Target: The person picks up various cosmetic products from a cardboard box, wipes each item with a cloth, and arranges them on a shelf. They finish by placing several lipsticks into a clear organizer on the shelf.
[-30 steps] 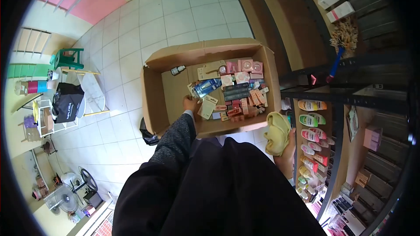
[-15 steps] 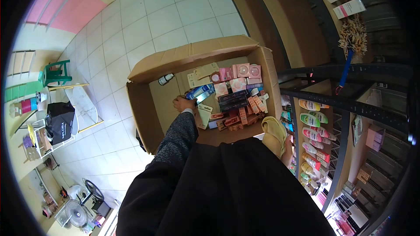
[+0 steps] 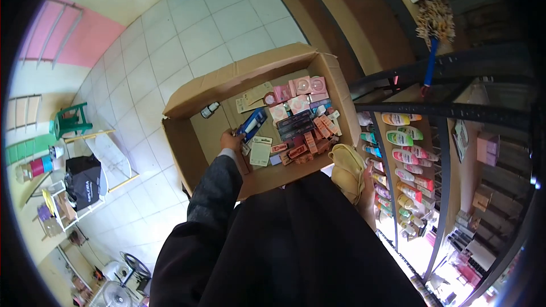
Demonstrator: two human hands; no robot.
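My left hand (image 3: 230, 139) reaches into a large cardboard box (image 3: 196, 88), its fingers closed on the near end of a small blue box (image 3: 252, 124). Close by lie a pale carded packet (image 3: 261, 151) and a small dark bottle with a white label (image 3: 210, 110). Pink boxes (image 3: 307, 85), dark flat boxes (image 3: 295, 125) and several small orange boxes (image 3: 324, 126) fill the right part of the carton. At the carton's right corner, my right hand (image 3: 368, 190) grips a yellow cloth (image 3: 347, 171); some of its fingers are hidden.
To the right stands a dark metal shelf rack (image 3: 409, 107) with rows of bottles (image 3: 405, 135). A duster with a blue handle (image 3: 430, 66) hangs above them. Wide brown shelves (image 3: 333, 11) rise behind the carton. On the left are a green stool (image 3: 71, 120) and a black bag (image 3: 83, 182).
My left hand has drawn slightly toward me, with the blue box now turned more upright in view. My right hand and the cloth show more fully. The whole view has shifted.
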